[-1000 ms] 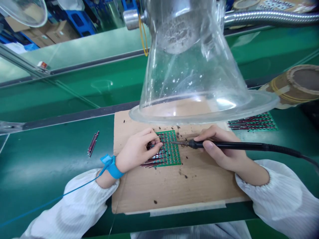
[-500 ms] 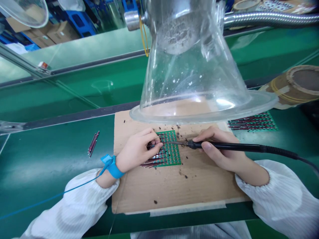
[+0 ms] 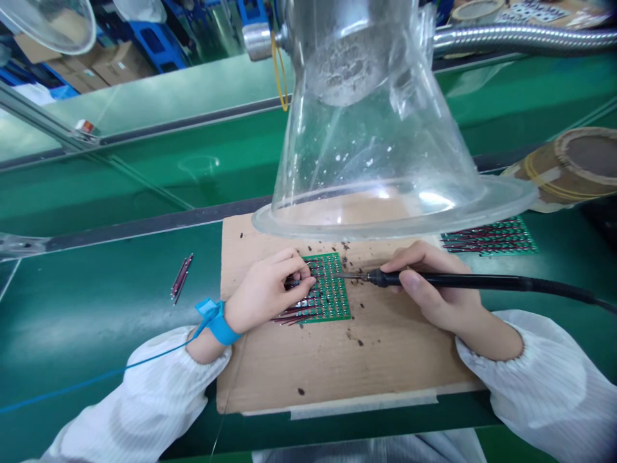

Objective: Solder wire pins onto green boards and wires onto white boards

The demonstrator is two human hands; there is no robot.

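My left hand (image 3: 277, 283), with a blue wrist strap (image 3: 216, 321) on the wrist, lies over the left side of a green circuit board (image 3: 337, 299). Its thumb and fingertips are pinched on a thin wire, partly hidden by the fingers. Dark red wires (image 3: 294, 317) stick out of the board's left edge below the hand. In my right hand (image 3: 434, 283) is a black soldering iron (image 3: 448, 281), held like a pen. The iron's metal tip points left and hovers over the board's upper middle; whether it touches is unclear.
Cardboard (image 3: 357, 366) with dark specks lies under the board. A clear fume hood (image 3: 376, 161) hangs low above it. Loose dark red wires (image 3: 181, 278) lie at left. A second wired board (image 3: 491, 236) and a brown tape-wrapped roll (image 3: 569, 167) are at right.
My right hand has drawn the soldering iron slightly to the right. My left hand and the board have stayed in place.
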